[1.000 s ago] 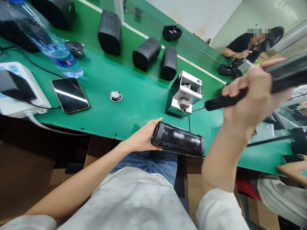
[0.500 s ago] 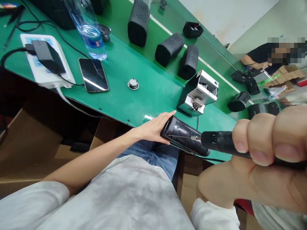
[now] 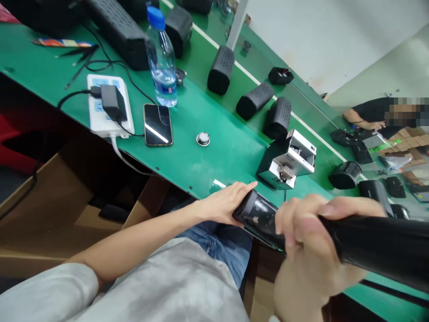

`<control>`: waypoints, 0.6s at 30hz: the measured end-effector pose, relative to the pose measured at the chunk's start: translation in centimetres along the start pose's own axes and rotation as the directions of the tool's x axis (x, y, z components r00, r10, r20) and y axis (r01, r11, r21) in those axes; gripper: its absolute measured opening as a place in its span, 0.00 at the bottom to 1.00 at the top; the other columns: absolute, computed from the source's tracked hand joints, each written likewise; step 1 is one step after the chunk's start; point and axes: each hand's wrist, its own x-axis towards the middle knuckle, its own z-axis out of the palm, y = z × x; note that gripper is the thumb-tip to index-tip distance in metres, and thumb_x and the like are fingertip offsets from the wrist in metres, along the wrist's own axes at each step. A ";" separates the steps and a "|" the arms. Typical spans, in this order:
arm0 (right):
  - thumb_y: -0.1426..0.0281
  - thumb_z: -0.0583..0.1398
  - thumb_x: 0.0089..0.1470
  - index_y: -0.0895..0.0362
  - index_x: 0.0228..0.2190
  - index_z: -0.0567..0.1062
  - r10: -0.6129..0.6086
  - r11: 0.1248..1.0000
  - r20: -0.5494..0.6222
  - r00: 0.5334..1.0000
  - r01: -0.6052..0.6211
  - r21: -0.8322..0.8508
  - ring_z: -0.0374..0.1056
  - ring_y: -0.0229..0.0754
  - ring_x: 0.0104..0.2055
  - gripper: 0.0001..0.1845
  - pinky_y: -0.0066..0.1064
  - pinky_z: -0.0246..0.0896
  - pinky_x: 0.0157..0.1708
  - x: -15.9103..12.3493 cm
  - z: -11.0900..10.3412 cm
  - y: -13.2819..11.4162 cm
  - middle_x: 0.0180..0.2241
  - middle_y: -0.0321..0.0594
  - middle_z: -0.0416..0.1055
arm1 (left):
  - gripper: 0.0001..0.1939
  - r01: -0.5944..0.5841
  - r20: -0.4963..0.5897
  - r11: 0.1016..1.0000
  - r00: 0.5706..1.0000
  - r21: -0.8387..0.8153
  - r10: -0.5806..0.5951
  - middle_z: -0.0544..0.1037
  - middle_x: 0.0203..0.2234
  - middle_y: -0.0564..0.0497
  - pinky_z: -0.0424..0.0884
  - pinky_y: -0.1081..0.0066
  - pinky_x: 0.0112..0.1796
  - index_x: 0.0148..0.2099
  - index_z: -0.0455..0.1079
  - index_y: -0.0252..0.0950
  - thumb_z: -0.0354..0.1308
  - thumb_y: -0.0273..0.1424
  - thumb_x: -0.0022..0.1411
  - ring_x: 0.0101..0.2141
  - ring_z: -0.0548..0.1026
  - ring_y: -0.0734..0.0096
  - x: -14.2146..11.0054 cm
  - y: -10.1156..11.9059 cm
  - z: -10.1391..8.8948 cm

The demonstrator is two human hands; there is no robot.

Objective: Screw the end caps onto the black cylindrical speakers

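Observation:
My left hand [image 3: 225, 203] is wrapped round the near-left end of a black speaker housing [image 3: 259, 217] at the table's front edge. Its thumb and fingers lie on opposite sides of that end. In my right hand [image 3: 311, 232] is a black electric screwdriver [image 3: 375, 239], its thick body running off the right edge of the view. The fist hides the driver's tip and the right part of the housing, so I cannot tell whether they touch. Just beyond the housing stands a black and silver screw feeder [image 3: 288, 161].
A small round silver speaker driver [image 3: 203, 138], a phone [image 3: 158, 125], a water bottle [image 3: 164, 76] and a white power strip [image 3: 110, 105] with cables lie on the green table [image 3: 181, 167]. Several black speaker housings [image 3: 254, 100] stand behind. Across the table sits a person [image 3: 368, 114].
My right hand has moved away from the camera, down towards the speaker housing, with the screwdriver in it. The whole view has shifted somewhat. My left hand keeps its hold.

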 end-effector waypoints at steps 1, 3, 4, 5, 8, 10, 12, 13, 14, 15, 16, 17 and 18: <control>0.85 0.66 0.65 0.55 0.46 0.73 -0.003 1.000 0.029 1.000 0.003 0.021 0.61 0.33 0.18 0.15 0.30 0.62 0.19 -0.4 0.3 0.6 0.26 0.24 0.67 | 0.85 -0.001 -0.004 1.000 1.000 0.005 0.001 0.70 0.69 0.31 0.76 0.40 0.64 0.88 0.23 0.44 0.88 0.43 0.54 0.64 0.75 0.32 0.0 0.0 0.1; 0.86 0.63 0.66 0.55 0.46 0.71 -0.008 0.999 0.055 0.998 0.006 0.050 0.60 0.30 0.19 0.16 0.28 0.63 0.21 -1.0 0.5 1.3 0.26 0.24 0.67 | 0.86 -0.005 -0.005 1.000 1.000 0.008 0.005 0.69 0.70 0.31 0.75 0.40 0.64 0.88 0.23 0.44 0.89 0.42 0.53 0.64 0.75 0.32 0.0 0.1 0.1; 0.87 0.63 0.66 0.55 0.46 0.71 -0.010 0.998 0.064 0.998 0.006 0.059 0.61 0.30 0.19 0.16 0.27 0.64 0.22 -1.2 0.5 1.5 0.26 0.24 0.67 | 0.87 -0.003 -0.001 1.000 1.000 0.008 0.003 0.69 0.70 0.31 0.75 0.40 0.64 0.87 0.23 0.45 0.89 0.42 0.52 0.64 0.75 0.32 0.0 0.1 0.1; 0.87 0.63 0.65 0.55 0.46 0.71 -0.005 0.998 0.080 0.997 0.000 0.064 0.61 0.30 0.20 0.17 0.27 0.65 0.22 -1.3 0.4 1.5 0.27 0.25 0.67 | 0.86 0.002 0.003 1.000 1.000 0.009 -0.002 0.69 0.71 0.31 0.75 0.40 0.64 0.87 0.23 0.45 0.89 0.41 0.52 0.64 0.75 0.32 0.0 0.2 0.0; 0.86 0.62 0.66 0.56 0.45 0.71 -0.003 0.997 0.108 0.994 -0.006 0.079 0.61 0.30 0.20 0.14 0.26 0.63 0.22 -1.2 0.2 1.2 0.27 0.25 0.65 | 0.84 0.020 0.024 1.000 1.000 0.011 -0.021 0.69 0.71 0.32 0.75 0.39 0.65 0.87 0.23 0.46 0.87 0.40 0.54 0.64 0.74 0.32 0.0 0.4 -0.3; 0.85 0.62 0.67 0.56 0.44 0.71 -0.007 0.996 0.083 0.997 0.000 0.084 0.59 0.30 0.20 0.13 0.26 0.60 0.21 -1.0 0.2 1.2 0.26 0.25 0.62 | 0.83 0.027 0.044 1.000 0.999 0.011 -0.027 0.68 0.71 0.31 0.75 0.38 0.65 0.87 0.24 0.45 0.87 0.40 0.54 0.65 0.74 0.30 0.0 0.5 -0.4; 0.85 0.62 0.68 0.56 0.44 0.71 -0.005 0.997 0.099 0.995 -0.003 0.082 0.60 0.30 0.20 0.12 0.26 0.60 0.21 -0.9 0.3 1.6 0.26 0.24 0.62 | 0.83 0.033 0.057 0.999 0.998 0.007 -0.033 0.68 0.71 0.30 0.74 0.37 0.65 0.87 0.25 0.45 0.87 0.39 0.54 0.66 0.73 0.29 0.0 0.4 -0.4; 0.85 0.62 0.68 0.56 0.44 0.71 -0.001 0.997 0.116 0.993 -0.008 0.082 0.60 0.30 0.20 0.13 0.26 0.60 0.21 -0.9 0.4 1.8 0.26 0.25 0.63 | 0.83 0.041 0.057 0.999 0.998 0.002 -0.041 0.68 0.71 0.31 0.75 0.37 0.65 0.87 0.25 0.45 0.87 0.40 0.54 0.66 0.74 0.30 0.0 0.4 -0.5; 0.85 0.62 0.67 0.55 0.45 0.71 -0.001 0.997 0.131 0.991 -0.010 0.082 0.61 0.30 0.21 0.13 0.26 0.61 0.21 -1.1 0.5 2.0 0.26 0.25 0.63 | 0.82 0.050 0.056 0.999 0.997 -0.006 -0.049 0.68 0.71 0.31 0.75 0.37 0.65 0.87 0.26 0.46 0.87 0.40 0.54 0.65 0.74 0.30 0.0 0.4 -0.5; 0.85 0.62 0.67 0.55 0.46 0.72 -0.003 0.996 0.135 0.991 -0.009 0.083 0.62 0.31 0.21 0.14 0.27 0.61 0.21 -1.2 0.5 2.2 0.27 0.25 0.64 | 0.82 0.058 0.056 0.998 0.997 -0.015 -0.057 0.68 0.70 0.32 0.76 0.37 0.64 0.87 0.27 0.47 0.87 0.40 0.54 0.65 0.74 0.30 0.0 0.5 -0.6; 0.84 0.63 0.68 0.54 0.46 0.72 0.004 0.997 0.131 0.991 -0.015 0.081 0.62 0.32 0.21 0.14 0.27 0.61 0.21 -1.4 0.5 2.3 0.27 0.25 0.65 | 0.81 0.065 0.058 0.998 0.996 -0.026 -0.064 0.68 0.70 0.32 0.76 0.37 0.64 0.87 0.28 0.48 0.87 0.39 0.54 0.65 0.74 0.31 0.0 0.6 -0.7; 0.83 0.63 0.68 0.54 0.46 0.72 0.027 0.997 0.114 0.993 -0.036 0.074 0.62 0.32 0.21 0.13 0.28 0.62 0.22 -1.4 0.3 2.1 0.27 0.26 0.65 | 0.80 0.072 0.061 0.997 0.996 -0.035 -0.069 0.68 0.70 0.33 0.77 0.38 0.64 0.87 0.29 0.49 0.87 0.39 0.55 0.66 0.74 0.31 0.0 0.7 -0.9; 0.82 0.64 0.68 0.53 0.45 0.72 0.061 0.995 0.092 0.994 -0.067 0.068 0.63 0.33 0.22 0.13 0.29 0.62 0.22 -1.4 -0.1 1.8 0.26 0.26 0.66 | 0.79 0.078 0.064 0.996 0.995 -0.041 -0.076 0.68 0.71 0.33 0.77 0.38 0.64 0.87 0.29 0.50 0.87 0.38 0.56 0.67 0.73 0.31 0.0 0.7 -1.0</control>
